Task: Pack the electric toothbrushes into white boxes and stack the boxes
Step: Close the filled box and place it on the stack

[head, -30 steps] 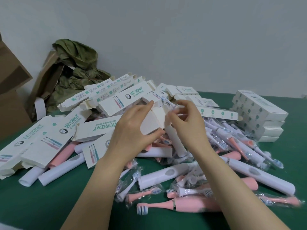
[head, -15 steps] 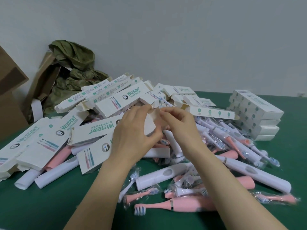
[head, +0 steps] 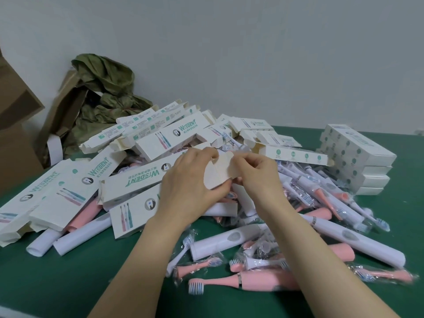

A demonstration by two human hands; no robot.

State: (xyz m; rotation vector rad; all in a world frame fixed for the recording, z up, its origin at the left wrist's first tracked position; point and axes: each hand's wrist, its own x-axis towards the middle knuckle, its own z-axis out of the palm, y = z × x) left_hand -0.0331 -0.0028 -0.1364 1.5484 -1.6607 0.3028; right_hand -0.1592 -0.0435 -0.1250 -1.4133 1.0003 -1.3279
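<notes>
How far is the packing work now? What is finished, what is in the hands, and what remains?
Done: a small stack of closed boxes stands at the right. In hand: the left hand and right hand hold one white box by its end flaps, apparently closing it. Left: most of it; many loose toothbrushes and open boxes lie in the pile.

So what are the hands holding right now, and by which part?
One white box, at its open end: the left hand grips that end between fingers and thumb, and the right hand pinches an end flap.
</notes>
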